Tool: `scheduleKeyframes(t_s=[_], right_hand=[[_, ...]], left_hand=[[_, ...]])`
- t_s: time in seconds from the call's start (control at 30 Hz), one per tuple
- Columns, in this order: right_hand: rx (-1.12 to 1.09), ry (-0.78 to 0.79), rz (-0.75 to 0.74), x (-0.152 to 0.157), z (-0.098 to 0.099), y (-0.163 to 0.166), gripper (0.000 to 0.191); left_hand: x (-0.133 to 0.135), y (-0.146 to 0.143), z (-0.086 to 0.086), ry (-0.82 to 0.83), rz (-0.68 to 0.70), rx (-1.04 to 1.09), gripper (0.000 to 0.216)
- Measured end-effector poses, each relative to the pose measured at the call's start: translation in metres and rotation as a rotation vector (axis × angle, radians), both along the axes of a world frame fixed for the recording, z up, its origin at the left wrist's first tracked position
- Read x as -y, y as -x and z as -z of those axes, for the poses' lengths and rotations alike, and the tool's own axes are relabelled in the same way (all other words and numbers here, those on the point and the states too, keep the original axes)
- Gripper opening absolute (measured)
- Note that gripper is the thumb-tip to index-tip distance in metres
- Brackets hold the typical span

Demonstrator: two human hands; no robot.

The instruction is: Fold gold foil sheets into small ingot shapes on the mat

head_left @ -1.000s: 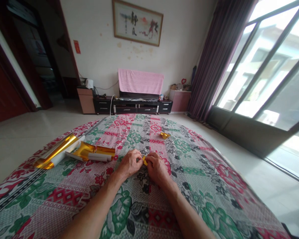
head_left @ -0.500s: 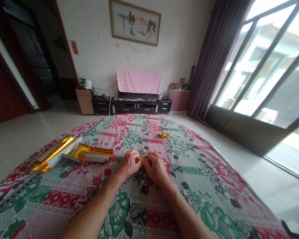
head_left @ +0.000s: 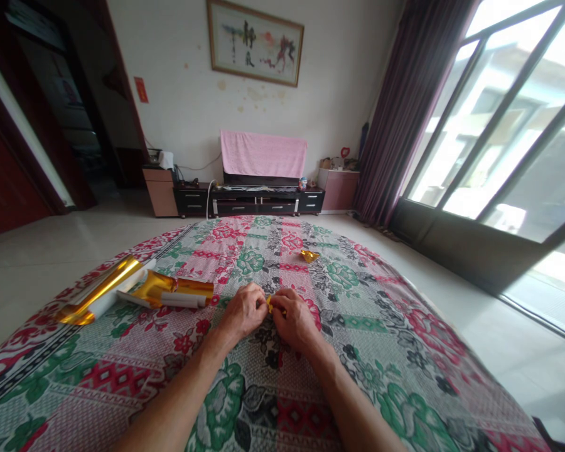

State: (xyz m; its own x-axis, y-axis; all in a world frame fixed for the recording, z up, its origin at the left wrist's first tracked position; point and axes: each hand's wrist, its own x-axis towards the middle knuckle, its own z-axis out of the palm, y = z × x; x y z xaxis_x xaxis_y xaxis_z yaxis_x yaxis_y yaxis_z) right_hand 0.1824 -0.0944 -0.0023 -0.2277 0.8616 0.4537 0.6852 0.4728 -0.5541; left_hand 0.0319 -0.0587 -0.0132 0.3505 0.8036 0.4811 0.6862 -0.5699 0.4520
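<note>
A small piece of gold foil paper (head_left: 270,306) is pinched between my two hands, low over the patterned cloth. My left hand (head_left: 247,309) grips its left side, fingers curled. On the other side my right hand (head_left: 294,316) closes on it with thumb and fingertips. Most of the piece is hidden behind the fingers, so its folded shape cannot be made out. Beyond my right hand lies a folded gold foil ingot (head_left: 309,256), touched by neither hand.
Curled gold foil sheets with white backs (head_left: 183,295) lie left of my hands, one a long roll (head_left: 104,290). A flowered cloth (head_left: 169,383) covers the round table. Further off stand a low black cabinet (head_left: 238,208) and a pink towel (head_left: 263,152) over a screen.
The fingers of my right hand have shifted slightly on the gold foil paper, showing a bit more of it. My left hand stays in place.
</note>
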Motion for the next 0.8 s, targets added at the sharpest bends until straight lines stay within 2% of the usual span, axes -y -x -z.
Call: scheduleKeyframes(t_s=[0.8], right_hand=[[-0.035,-0.02,0.024,0.0021,0.0014,0.001,0.024]], left_hand=[[-0.0015,-0.0002,0.0037,0.015,-0.001,0.045,0.012]])
